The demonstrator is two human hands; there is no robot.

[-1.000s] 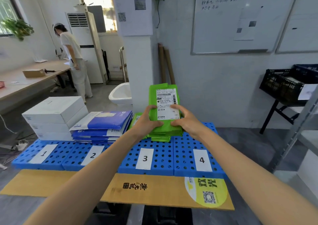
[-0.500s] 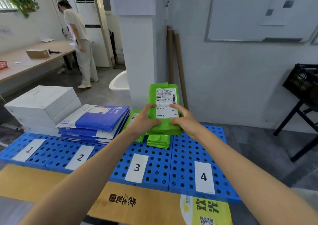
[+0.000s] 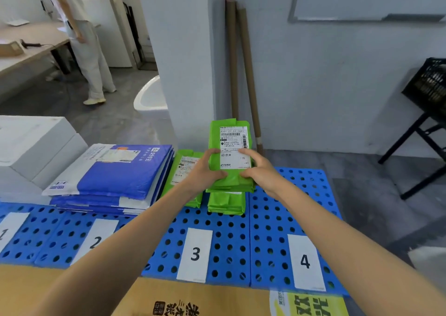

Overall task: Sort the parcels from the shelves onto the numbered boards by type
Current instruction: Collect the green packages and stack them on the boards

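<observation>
Head view, 1 item in hand: green bundle (image 3: 217, 137), several poly parcels, label up, held over green stack (image 3: 226, 204) at back of board 3 (image 3: 217, 243); whether they touch is not clear. L hand (image 3: 205, 170) and R hand (image 3: 261, 170) are both closed on the bundle's near sides, thumbs on top by the label, fingers wrapped at the edges; neither is free. Risks (est.): (a) slick bags gripped at near end only, so layers may fan out or slide on release; (b) stack sits close to seam w/ board 4 (image 3: 272, 219), so an off-centre drop to the right could overhang the wrong board; (c) added height may tip the stack toward 2nd green stack (image 3: 185, 168) just beside it.
</observation>
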